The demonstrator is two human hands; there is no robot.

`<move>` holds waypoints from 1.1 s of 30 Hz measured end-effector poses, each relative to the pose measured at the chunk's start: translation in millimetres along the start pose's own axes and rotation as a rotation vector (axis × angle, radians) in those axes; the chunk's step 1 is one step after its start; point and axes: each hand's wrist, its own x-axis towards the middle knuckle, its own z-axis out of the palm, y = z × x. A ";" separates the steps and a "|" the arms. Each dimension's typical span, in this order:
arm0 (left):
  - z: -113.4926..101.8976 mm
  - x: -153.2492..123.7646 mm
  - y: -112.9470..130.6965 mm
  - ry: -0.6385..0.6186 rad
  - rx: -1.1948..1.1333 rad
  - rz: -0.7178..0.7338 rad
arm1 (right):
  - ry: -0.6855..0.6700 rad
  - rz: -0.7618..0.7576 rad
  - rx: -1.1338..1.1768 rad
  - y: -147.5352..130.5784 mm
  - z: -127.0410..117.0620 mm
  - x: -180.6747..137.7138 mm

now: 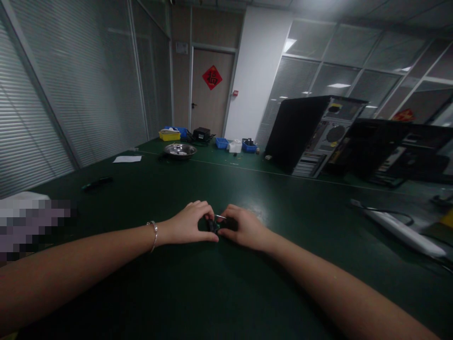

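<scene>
Both my hands meet at the middle of the dark green table. My left hand, with a silver bracelet on its wrist, is curled with thumb and fingers pinched on a small black part. My right hand is closed on the same part from the other side. A thin silver pin or screw sticks out between the fingertips. The part is mostly hidden by my fingers.
A black computer tower stands at the back right, with a second dark case beside it. A white power strip lies at right. Far back are a metal bowl, a yellow bin, blue bins and a paper sheet.
</scene>
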 end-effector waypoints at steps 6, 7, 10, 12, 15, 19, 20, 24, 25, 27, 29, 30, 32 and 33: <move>1.4 -0.3 -4.0 0.027 -0.102 0.002 | 0.039 -0.010 -0.039 0.6 5.4 0.5; 2.1 0.0 -5.3 0.038 -0.137 0.000 | 0.043 -0.009 -0.037 1.1 6.0 0.4; 5.4 2.4 -9.7 0.095 -0.324 -0.018 | 0.092 0.009 -0.006 3.7 8.3 0.2; 8.2 5.0 -12.0 0.099 -0.558 -0.047 | 0.169 0.017 0.038 5.8 10.1 0.0; 11.4 8.1 -12.8 0.058 -0.841 -0.086 | 0.302 -0.021 0.102 6.8 11.9 -0.4; 13.1 8.2 -10.8 0.012 -0.973 -0.104 | 0.388 -0.095 0.136 2.9 11.2 -1.4; 13.3 7.8 -10.2 0.008 -0.976 -0.101 | 0.389 -0.110 0.138 1.7 10.8 -1.5; 14.3 6.1 -8.7 0.001 -0.928 -0.094 | 0.356 -0.139 0.133 0.0 10.9 -1.3; 14.5 5.8 -8.4 0.009 -0.909 -0.097 | 0.349 -0.139 0.132 0.2 11.3 -1.2; 14.8 5.4 -8.0 0.011 -0.882 -0.085 | 0.344 -0.138 0.128 0.6 11.9 -1.2; 14.4 5.3 -7.3 0.011 -0.862 -0.076 | 0.337 -0.138 0.122 0.1 11.9 -1.4; 14.0 5.3 -6.8 0.011 -0.851 -0.076 | 0.334 -0.139 0.118 -0.5 11.7 -1.6; 12.9 5.5 -5.5 0.011 -0.825 -0.078 | 0.319 -0.136 0.109 -2.3 11.0 -2.0; 12.4 5.5 -4.9 0.011 -0.814 -0.078 | 0.309 -0.133 0.104 -3.3 10.7 -2.1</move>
